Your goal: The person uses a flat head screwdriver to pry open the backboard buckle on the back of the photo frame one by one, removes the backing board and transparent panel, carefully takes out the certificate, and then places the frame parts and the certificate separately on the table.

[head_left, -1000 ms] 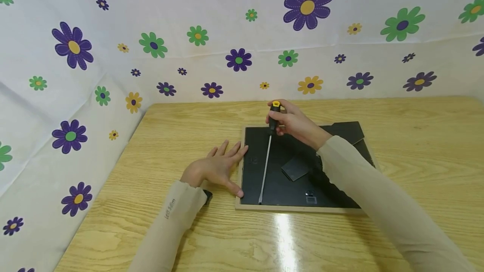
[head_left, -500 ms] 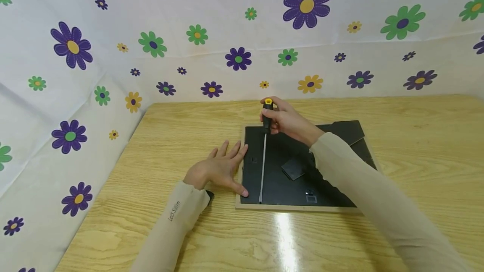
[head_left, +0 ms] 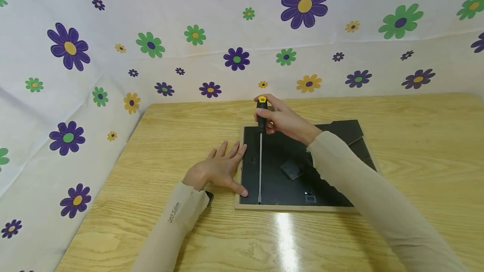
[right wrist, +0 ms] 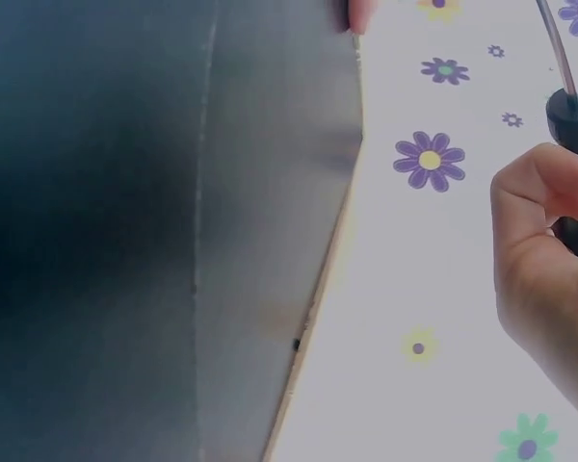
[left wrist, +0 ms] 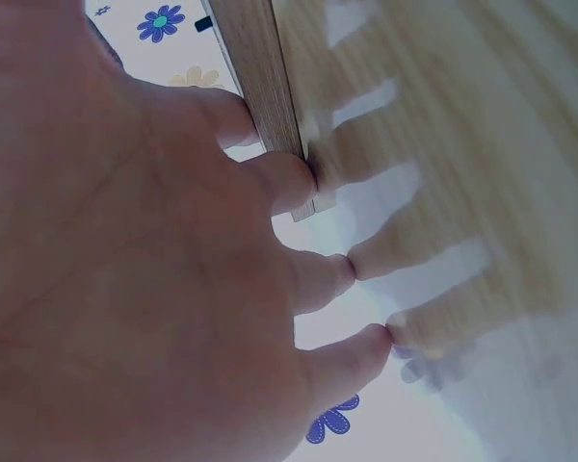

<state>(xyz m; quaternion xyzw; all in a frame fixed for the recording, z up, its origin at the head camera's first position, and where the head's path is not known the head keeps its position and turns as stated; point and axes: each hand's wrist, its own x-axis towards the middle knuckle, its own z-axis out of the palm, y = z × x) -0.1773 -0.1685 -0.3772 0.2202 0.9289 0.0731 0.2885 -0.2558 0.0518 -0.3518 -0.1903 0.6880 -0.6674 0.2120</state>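
Observation:
A picture frame (head_left: 276, 184) with a black back and a pale wood edge lies face down on the table. My right hand (head_left: 283, 119) grips the black handle of a screwdriver (head_left: 260, 158), yellow at its top end. The screwdriver's flat tip points down at the near edge of the backing, close to the near left corner. My left hand (head_left: 217, 170) is spread over the frame's left side, thumb on the backing and fingers across the wood edge. In the right wrist view the screwdriver handle (right wrist: 573, 120) sits in the curled fingers.
The wooden table (head_left: 159, 133) reaches back to a white cloth (head_left: 215, 11) printed with flowers. A folded stand leg (head_left: 345, 131) and small metal hangers (head_left: 310, 197) are on the frame's back.
The screwdriver's handle has swung to the left with my right hand, from leaning right to nearly upright. Its tip stays at the same spot. My left thumb has slid slightly onto the backing.

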